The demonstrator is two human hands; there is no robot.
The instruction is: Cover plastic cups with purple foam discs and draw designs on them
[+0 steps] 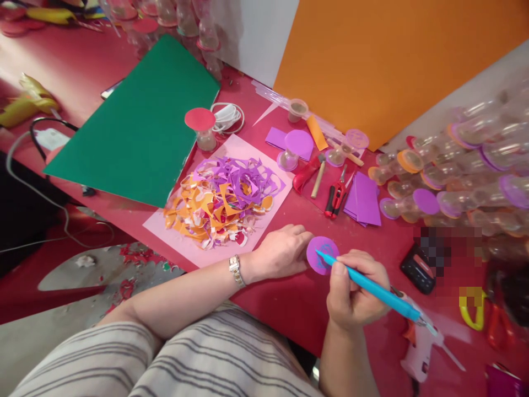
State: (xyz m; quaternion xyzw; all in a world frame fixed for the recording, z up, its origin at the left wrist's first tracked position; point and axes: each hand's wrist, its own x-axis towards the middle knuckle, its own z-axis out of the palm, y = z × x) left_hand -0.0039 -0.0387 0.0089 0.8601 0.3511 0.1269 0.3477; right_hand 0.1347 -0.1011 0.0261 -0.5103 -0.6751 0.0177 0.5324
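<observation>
A light-blue pen [376, 286] is gripped in my right hand [359, 286], its tip resting on a small purple paper disc [314, 263]. Blue lines are drawn on the disc's face. My left hand [287, 251], with a watch [236, 270] on its wrist, is closed at the disc's left edge and holds it against the red table; its fingertips are partly hidden. Just beyond, a pile of purple and orange paper scraps [223, 198] lies on a pink sheet [198, 256].
A green board [140, 121] lies at the left. Pliers [338, 193], a small hammer [318, 179] and purple paper strips [366, 198] lie ahead. Stacked clear plastic cups [467, 193] stand at the right. A glue gun [421, 347] and black calculator-like device [418, 268] are near my right arm.
</observation>
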